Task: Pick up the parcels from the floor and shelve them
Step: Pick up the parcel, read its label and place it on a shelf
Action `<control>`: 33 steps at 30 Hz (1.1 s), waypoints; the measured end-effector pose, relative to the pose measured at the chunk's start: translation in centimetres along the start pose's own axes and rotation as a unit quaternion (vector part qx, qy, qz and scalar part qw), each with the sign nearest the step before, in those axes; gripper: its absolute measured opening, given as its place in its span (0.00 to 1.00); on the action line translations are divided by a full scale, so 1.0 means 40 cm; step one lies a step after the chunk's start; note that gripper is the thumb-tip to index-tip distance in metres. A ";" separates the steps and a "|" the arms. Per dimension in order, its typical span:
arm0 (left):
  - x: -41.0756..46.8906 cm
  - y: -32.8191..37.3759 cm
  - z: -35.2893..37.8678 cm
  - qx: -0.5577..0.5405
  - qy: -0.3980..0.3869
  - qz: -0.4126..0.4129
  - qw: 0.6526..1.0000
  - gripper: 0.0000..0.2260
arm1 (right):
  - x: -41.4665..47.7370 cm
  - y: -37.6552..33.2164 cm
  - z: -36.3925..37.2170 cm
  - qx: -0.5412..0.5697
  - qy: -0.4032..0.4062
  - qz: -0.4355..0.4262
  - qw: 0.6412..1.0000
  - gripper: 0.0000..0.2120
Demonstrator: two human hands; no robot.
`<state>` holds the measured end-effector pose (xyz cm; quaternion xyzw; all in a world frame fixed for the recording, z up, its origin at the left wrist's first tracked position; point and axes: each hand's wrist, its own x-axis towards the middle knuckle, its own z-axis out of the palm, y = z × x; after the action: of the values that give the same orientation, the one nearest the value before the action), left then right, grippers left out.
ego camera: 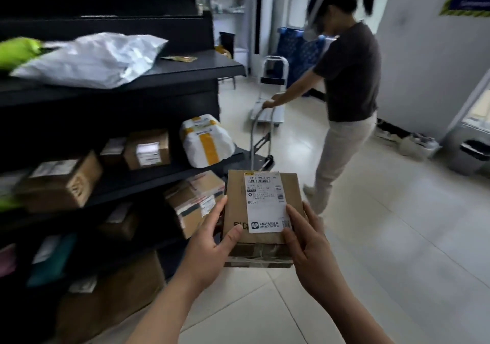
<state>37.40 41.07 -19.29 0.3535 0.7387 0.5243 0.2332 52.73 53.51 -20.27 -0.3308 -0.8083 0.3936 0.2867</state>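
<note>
A tiled stockroom with black shelving (185,73) down the left, already packed with parcels. A cardboard box (234,200) is held label-up just beside the lower shelves, gripped by the left hand (212,240) on one edge and the right hand (307,240) on the other. Probably best slid flat into a gap, label kept readable.
</note>
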 end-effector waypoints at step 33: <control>-0.524 -0.290 -0.895 0.073 0.337 -0.075 0.936 0.23 | -0.185 -0.659 0.840 0.025 -0.322 -0.208 0.923 0.22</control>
<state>22.00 0.85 -18.53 0.1160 0.8346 0.5382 -0.0176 24.80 20.45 -17.65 -0.0031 -0.8975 0.4308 0.0946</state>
